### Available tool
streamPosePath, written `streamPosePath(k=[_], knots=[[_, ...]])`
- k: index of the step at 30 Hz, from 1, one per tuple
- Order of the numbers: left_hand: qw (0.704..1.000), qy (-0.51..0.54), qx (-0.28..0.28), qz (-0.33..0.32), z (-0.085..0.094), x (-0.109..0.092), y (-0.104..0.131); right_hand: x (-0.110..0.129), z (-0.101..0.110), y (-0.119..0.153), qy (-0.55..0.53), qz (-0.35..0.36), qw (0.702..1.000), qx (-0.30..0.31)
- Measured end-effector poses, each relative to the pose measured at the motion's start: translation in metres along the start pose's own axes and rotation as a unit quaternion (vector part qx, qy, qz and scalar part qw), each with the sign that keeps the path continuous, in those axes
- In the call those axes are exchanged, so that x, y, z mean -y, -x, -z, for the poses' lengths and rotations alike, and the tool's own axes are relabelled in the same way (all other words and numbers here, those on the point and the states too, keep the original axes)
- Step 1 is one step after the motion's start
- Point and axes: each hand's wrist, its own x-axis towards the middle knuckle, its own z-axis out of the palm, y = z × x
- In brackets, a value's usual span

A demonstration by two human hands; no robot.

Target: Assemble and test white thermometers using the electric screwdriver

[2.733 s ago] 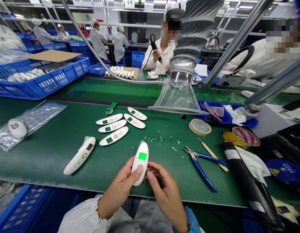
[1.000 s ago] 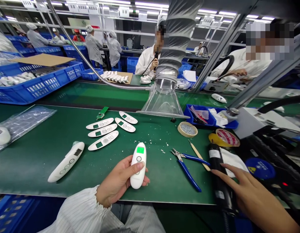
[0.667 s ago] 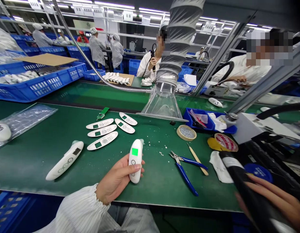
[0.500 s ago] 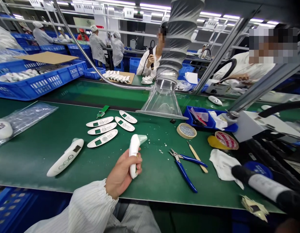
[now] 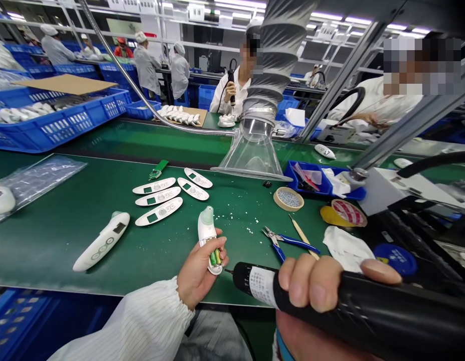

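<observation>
My left hand (image 5: 202, 268) is closed around a white ear thermometer (image 5: 206, 225), held tip up. Its battery compartment is open toward me, showing batteries (image 5: 216, 257) with green and yellow wraps. In my right hand (image 5: 318, 291) is a black electric screwdriver (image 5: 260, 285) with a white label. The bit points left, close to the thermometer's lower end; whether it touches cannot be made out. Left of my hands lies a second ear thermometer (image 5: 102, 242) with a small display. Several white oval face covers (image 5: 159, 211) rest behind it, beside a green circuit board (image 5: 158, 169).
Blue-handled cutters (image 5: 279, 240) and a wooden-handled pick (image 5: 300, 231) lie right of centre. A round tub of small metal parts (image 5: 288, 198) sits near a blue bin (image 5: 311, 180). Above hangs a clear extraction hood (image 5: 253, 155). Co-workers sit across the bench.
My right hand has come in from the right with the electric screwdriver. My left hand has turned the thermometer, bringing the battery side into view.
</observation>
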Motion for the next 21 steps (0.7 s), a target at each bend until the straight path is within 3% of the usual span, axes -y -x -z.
streamPosePath(k=[3,8,17,21], knots=[[1.0,-0.01,-0.007,0.001,0.0,0.001,0.0,-0.005,0.0,-0.003,-0.062,-0.01,0.998,0.0],[1.0,-0.014,-0.009,0.004,0.001,-0.001,0.001,-0.01,-0.002,-0.005,-0.052,-0.062,0.996,0.035],[1.0,-0.026,-0.002,-0.004,0.002,0.002,0.002,-0.022,-0.008,-0.006,-0.078,-0.033,0.996,0.029],[0.999,-0.028,-0.006,-0.014,0.002,0.002,0.002,-0.016,-0.008,-0.004,-0.018,-0.039,0.997,0.057]])
